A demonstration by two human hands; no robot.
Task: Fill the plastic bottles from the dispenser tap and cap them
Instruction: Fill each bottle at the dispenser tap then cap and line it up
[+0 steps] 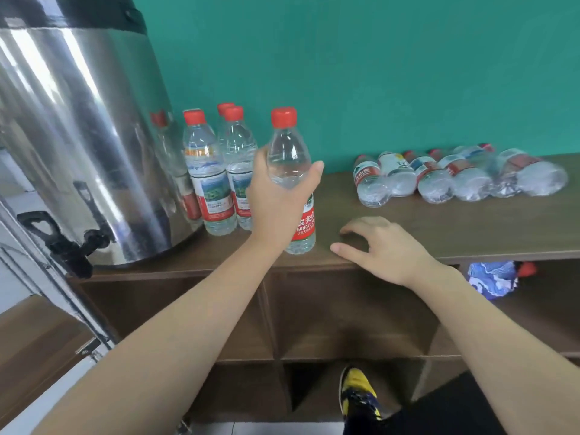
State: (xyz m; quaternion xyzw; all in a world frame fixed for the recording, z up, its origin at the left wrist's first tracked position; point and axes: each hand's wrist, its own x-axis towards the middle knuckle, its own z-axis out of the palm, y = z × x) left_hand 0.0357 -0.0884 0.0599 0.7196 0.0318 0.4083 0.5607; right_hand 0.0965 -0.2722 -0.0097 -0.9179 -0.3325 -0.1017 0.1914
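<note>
My left hand (pixel 276 199) grips a clear plastic bottle (pixel 290 152) with a red cap and red label, upright, its base on or just above the wooden shelf top (pixel 470 227). Water fills it. My right hand (pixel 379 246) rests on the shelf's front edge to the right of the bottle, fingers spread and holding nothing. Three capped, filled bottles (pixel 210 180) stand behind, next to the steel dispenser (pixel 81 136). Its black tap (pixel 70 246) sticks out at the lower left. Several empty bottles (pixel 455 174) lie on their sides at the right.
A teal wall backs the shelf. Open cubbies lie below the top; one at the right holds a blue patterned bag (pixel 492 277). A yellow and black shoe (pixel 359 394) shows on the floor. A metal frame (pixel 47 277) runs beside the dispenser at the left.
</note>
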